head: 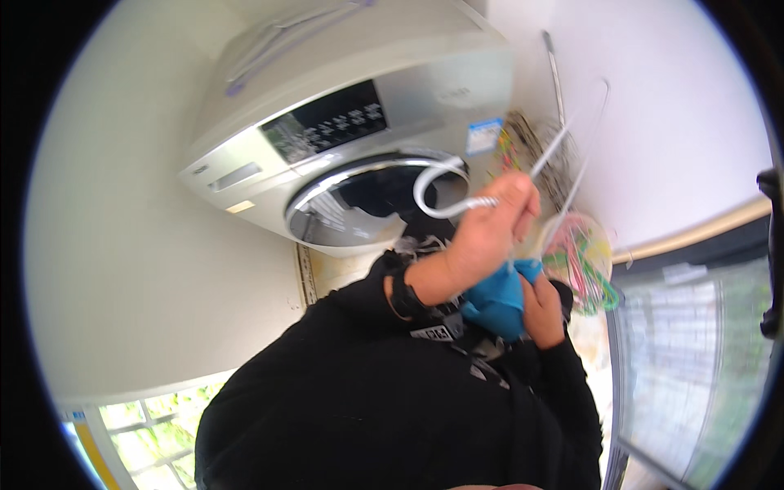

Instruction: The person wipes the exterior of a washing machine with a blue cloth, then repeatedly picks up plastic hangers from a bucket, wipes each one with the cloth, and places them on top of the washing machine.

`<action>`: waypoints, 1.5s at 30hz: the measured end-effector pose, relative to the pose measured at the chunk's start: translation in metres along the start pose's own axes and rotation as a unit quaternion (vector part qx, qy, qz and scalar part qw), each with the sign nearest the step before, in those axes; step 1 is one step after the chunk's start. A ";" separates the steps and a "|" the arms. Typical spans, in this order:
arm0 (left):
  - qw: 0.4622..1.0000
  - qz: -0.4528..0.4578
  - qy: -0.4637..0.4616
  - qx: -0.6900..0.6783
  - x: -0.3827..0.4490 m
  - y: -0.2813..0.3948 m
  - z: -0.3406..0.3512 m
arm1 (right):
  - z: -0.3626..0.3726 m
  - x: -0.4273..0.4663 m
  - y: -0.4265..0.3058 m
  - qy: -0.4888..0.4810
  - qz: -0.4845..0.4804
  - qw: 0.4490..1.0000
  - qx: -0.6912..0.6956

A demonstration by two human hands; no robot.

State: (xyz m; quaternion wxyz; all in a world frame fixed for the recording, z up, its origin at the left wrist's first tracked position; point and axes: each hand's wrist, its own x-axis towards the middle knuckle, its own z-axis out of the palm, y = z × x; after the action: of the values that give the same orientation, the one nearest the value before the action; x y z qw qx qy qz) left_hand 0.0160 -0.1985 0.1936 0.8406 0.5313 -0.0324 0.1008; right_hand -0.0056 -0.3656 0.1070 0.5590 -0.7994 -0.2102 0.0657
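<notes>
A white clothes hanger (551, 151) is gripped near its twisted neck by my left hand (487, 236). Its round hook (422, 193) curls out on the near-left side, while the thin frame reaches to the upper right and back down towards the cloth. Below it, my right hand (544, 312) pinches a blue piece of cloth (499, 303) bunched in front of my body. Part of the cloth lies behind my left wrist, so its full shape is hidden. The hanger's lower end near the cloth is blurred.
A front-loading washing machine (429, 92) stands ahead, with a hanger (288, 27) on its top. A tub of several coloured hangers (579, 263) sits right of my hands. A long pole (554, 76) leans on the wall. A glass door (674, 367) is at the right.
</notes>
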 end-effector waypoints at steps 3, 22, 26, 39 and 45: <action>1.000 0.001 -0.030 0.007 0.002 0.000 -0.008 | -0.020 0.001 -0.012 0.051 0.026 0.998 -0.039; 0.892 0.139 -0.163 0.398 -0.009 -0.045 -0.005 | 0.009 0.010 -0.037 0.063 -0.014 0.983 0.169; 0.904 0.103 -0.242 0.337 -0.001 -0.042 -0.006 | 0.007 0.007 -0.033 0.008 0.087 0.958 0.272; 0.873 0.141 -0.144 0.444 0.019 -0.016 -0.025 | 0.002 -0.011 -0.065 -0.165 0.103 0.959 0.208; 0.846 0.185 -0.065 0.496 0.027 -0.025 -0.042 | -0.022 -0.028 -0.069 -0.086 0.135 0.971 0.177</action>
State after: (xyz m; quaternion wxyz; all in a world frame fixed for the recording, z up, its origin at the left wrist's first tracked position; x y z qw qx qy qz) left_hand 0.0455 -0.1677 0.1574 0.4268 0.8669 -0.1306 0.2221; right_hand -0.0415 -0.3761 0.1746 0.6573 -0.7003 -0.1325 0.2449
